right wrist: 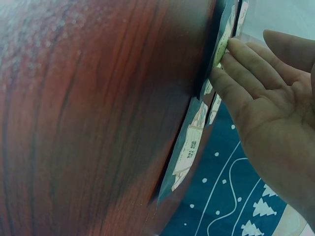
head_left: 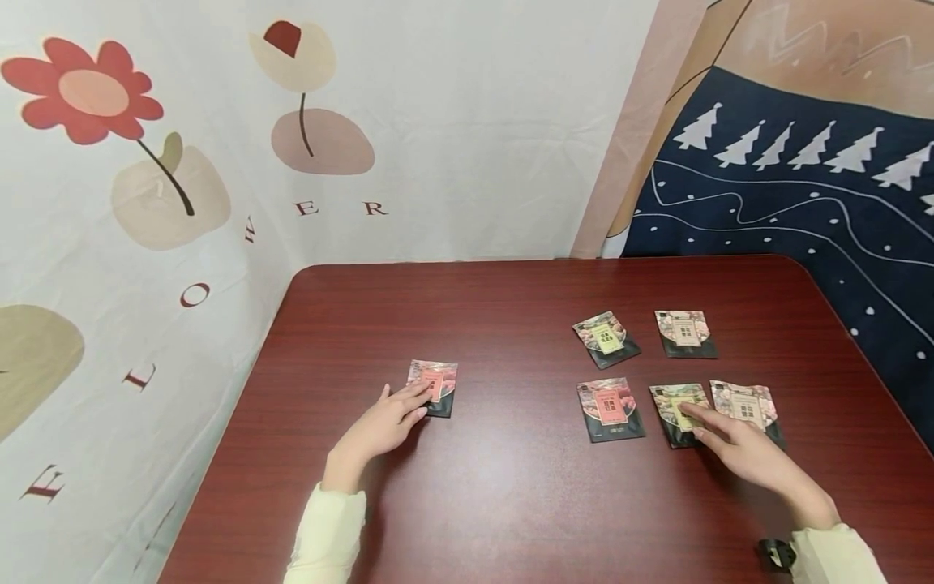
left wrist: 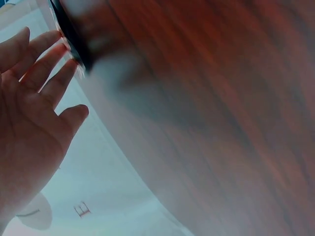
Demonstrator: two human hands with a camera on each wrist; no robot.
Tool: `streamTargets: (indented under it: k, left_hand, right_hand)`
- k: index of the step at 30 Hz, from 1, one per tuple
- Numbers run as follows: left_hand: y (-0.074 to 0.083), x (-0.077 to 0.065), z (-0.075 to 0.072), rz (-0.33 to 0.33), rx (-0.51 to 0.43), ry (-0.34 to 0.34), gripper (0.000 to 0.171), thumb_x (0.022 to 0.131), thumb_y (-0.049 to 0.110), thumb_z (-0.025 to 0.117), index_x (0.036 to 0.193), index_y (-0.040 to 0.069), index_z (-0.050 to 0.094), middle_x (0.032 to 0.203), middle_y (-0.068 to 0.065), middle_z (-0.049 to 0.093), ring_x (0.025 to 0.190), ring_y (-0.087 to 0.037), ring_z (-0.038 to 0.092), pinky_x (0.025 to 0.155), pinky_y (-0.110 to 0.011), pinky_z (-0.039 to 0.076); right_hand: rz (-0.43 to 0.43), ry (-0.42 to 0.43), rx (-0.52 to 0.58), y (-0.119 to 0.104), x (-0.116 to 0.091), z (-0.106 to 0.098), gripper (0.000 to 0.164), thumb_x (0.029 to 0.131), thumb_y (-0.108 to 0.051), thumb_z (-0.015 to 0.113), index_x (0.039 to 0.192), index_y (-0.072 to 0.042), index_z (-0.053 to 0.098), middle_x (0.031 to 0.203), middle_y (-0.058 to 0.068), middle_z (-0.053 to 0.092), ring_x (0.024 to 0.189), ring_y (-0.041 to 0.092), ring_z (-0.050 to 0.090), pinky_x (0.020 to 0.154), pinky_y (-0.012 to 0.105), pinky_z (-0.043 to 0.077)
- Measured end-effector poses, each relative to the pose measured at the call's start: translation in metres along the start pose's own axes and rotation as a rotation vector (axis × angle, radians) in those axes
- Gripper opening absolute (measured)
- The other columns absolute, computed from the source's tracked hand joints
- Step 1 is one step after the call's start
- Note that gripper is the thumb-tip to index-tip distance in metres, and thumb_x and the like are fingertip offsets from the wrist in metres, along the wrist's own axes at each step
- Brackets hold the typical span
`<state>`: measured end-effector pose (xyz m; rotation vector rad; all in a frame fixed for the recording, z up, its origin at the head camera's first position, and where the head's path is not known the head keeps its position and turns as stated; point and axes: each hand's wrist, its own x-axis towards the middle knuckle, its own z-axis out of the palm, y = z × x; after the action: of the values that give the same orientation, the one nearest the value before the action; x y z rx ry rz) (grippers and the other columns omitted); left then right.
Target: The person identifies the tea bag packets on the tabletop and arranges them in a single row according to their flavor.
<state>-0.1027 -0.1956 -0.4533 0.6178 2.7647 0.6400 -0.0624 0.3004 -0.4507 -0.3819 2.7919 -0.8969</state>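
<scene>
My left hand (head_left: 384, 422) rests its fingertips on a red-labelled packet (head_left: 441, 397) at the left of the table. In the left wrist view the fingers of that hand (left wrist: 34, 108) are straight against the dark edge of the packet (left wrist: 74, 44). To the right, the fingertips of my right hand (head_left: 744, 446) touch a green-labelled packet (head_left: 674, 401). The right wrist view has the fingers of this hand (right wrist: 266, 93) extended onto the green label. Beside it lies a cream-labelled packet (head_left: 744, 397), partly hidden under the hand in the head view.
Another red-labelled packet (head_left: 611, 410) lies left of the green one. Behind are a tilted green-labelled packet (head_left: 607, 341) and a cream-labelled packet (head_left: 686, 334). The dark red wooden table (head_left: 496, 503) meets a printed white curtain (head_left: 474, 162) at its back edge.
</scene>
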Motion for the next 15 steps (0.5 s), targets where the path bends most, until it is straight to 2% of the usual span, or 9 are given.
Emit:
streamTargets:
  k: [7, 15]
  left_hand:
    - [-0.02, -0.023, -0.004, 0.012, -0.025, 0.064, 0.036, 0.092, 0.011, 0.052, 0.126, -0.002, 0.053, 0.134, -0.017, 0.045, 0.126, -0.034, 0.038, 0.102, -0.062, 0.016]
    - [-0.046, -0.059, -0.01, -0.072, -0.049, 0.123, 0.035, 0.09, 0.01, 0.055, 0.124, -0.001, 0.056, 0.132, -0.018, 0.047, 0.124, -0.035, 0.04, 0.101, -0.063, 0.016]
  right_hand:
    - [-0.005, 0.001, 0.006, 0.001, 0.0, 0.001, 0.037, 0.093, -0.01, 0.052, 0.127, 0.003, 0.051, 0.122, 0.027, 0.053, 0.109, 0.046, 0.049, 0.083, 0.059, 0.041]
    - [0.004, 0.001, 0.004, 0.0, -0.001, 0.002, 0.037, 0.092, -0.009, 0.052, 0.127, 0.003, 0.051, 0.121, 0.027, 0.053, 0.109, 0.046, 0.049, 0.083, 0.06, 0.04]
